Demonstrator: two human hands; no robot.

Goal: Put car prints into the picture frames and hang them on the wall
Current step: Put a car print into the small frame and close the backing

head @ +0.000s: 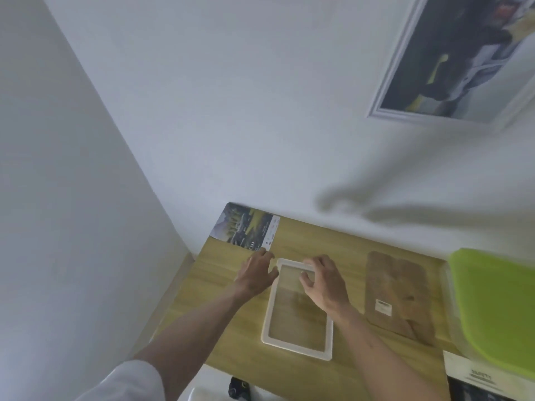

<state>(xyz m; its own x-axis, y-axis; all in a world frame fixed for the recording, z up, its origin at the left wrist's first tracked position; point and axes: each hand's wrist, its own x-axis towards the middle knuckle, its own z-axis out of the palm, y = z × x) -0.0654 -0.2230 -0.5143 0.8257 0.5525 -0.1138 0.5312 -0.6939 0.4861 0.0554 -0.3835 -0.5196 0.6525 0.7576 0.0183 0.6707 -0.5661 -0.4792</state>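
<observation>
Right grip (pixel 322 282) pinching far edge of white picture frame (pixel 298 347) lying flat on wooden counter (pixel 341 244). Left grip (pixel 256 273) relaxed, just left of frame, near car print (pixel 246 231). Brown backing board (pixel 396 293) to the right.

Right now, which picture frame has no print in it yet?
The white frame lying flat on the wooden table, under both hands; the wood shows through it. The other frame hangs on the wall with a picture inside.

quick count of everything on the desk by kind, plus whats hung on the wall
White frame on the desk: 1
Car print: 1
Brown backing board: 1
Green-lidded box: 1
Framed picture on the wall: 1
Total: 5
</observation>
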